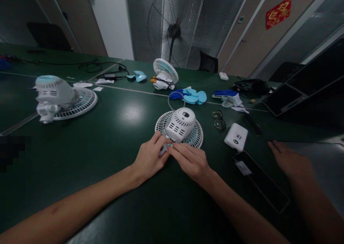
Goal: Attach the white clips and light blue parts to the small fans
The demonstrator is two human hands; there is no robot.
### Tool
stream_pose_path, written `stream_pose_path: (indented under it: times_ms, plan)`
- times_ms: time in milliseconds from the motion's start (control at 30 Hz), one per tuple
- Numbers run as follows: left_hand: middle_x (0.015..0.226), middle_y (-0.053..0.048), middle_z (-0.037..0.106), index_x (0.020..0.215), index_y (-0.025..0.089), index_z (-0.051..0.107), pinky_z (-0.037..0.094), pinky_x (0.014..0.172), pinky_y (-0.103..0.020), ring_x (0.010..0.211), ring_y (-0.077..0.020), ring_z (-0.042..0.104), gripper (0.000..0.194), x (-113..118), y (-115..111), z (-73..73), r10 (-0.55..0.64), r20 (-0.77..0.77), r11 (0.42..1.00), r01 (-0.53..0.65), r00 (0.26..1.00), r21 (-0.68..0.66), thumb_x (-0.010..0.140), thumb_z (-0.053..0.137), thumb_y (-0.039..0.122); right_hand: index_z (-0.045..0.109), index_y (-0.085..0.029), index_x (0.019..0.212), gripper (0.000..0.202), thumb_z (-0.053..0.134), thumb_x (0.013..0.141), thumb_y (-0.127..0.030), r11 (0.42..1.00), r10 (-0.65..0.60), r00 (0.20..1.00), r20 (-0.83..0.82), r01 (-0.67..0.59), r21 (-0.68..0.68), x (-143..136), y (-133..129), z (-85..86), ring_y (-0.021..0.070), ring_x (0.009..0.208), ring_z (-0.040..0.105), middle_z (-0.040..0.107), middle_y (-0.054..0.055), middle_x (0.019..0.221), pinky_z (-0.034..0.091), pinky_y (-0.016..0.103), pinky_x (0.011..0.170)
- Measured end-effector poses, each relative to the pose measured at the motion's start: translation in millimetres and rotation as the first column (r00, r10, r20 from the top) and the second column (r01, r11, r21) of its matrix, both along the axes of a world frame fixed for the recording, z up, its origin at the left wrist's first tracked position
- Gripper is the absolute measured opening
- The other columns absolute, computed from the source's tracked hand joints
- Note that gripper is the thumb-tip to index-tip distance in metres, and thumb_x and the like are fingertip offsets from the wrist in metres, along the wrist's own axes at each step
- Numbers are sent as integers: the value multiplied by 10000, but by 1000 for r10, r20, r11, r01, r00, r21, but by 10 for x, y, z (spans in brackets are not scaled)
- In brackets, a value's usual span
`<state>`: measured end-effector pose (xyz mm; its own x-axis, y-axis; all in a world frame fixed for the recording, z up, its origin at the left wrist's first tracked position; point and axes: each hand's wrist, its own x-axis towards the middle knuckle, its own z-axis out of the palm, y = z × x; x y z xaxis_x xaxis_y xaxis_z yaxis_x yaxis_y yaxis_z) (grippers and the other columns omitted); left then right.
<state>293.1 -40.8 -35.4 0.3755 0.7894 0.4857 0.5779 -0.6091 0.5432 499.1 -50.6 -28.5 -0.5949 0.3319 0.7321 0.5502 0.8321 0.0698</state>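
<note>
A small white fan (180,123) lies grille down on the dark green table, its rounded motor housing facing up. A thin grey cable loops up behind it. My left hand (152,153) closes around a white and light blue part at the near end of this fan. My right hand (192,159) meets it there, fingertips pinched at the same part beside the left fingers. Most of that part is hidden under my fingers, so I cannot make out its exact shape. Under the housing, the round slatted grille (197,135) shows on the right side.
Another small fan (55,93) lies to the left; a third fan (164,72) stands behind. Light blue fan blades (192,96), eyeglasses (219,120), a white box (236,135) and a black power bank-like slab (262,181) lie around. Another person's hand (294,161) is at right.
</note>
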Motion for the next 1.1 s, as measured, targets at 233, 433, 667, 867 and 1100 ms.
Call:
stream_pose_path:
  times_ms: [233,433,667,867,1100]
  plan:
    - [1083,-33,574,1125,227,582,571,733,-308,873,-188,654,196,-4,6,-7,6,-13,1000,-6,1000,9,944,609,156,673,-167,1228,249,621,1007,-65,990,-24,977,-212,-7,-143,-130,29,-109,163,897,764,796,64,1026,623,287,811]
    - [1080,-34,580,1114,229,595,562,721,-300,881,-190,662,169,-8,12,-5,11,-18,1000,-11,1000,7,953,607,183,668,-189,1191,237,660,980,-82,967,-38,956,-290,-38,-252,-100,50,-140,160,875,739,757,50,986,597,276,779]
    - [1055,-36,591,1096,224,612,545,701,-305,845,-190,656,137,-3,9,-1,26,-10,999,-26,1000,-21,959,622,219,705,-225,1181,293,622,938,-84,979,-53,991,-124,27,-204,21,41,-119,151,798,707,713,57,1052,587,280,672]
    - [1054,-43,604,1103,218,621,548,713,-307,858,-192,659,147,-8,15,6,30,-8,999,-30,1000,-22,957,613,210,732,-392,1160,338,631,968,-132,979,-82,988,-132,55,-194,54,92,-144,133,729,708,744,25,1041,609,249,608]
    - [1047,-39,608,1100,215,614,536,680,-288,823,-179,650,176,-8,14,10,30,16,1000,-30,999,-11,929,618,173,730,-451,1191,326,646,1014,-191,980,-92,985,-144,64,-190,131,118,-203,133,736,732,771,7,1027,625,247,605]
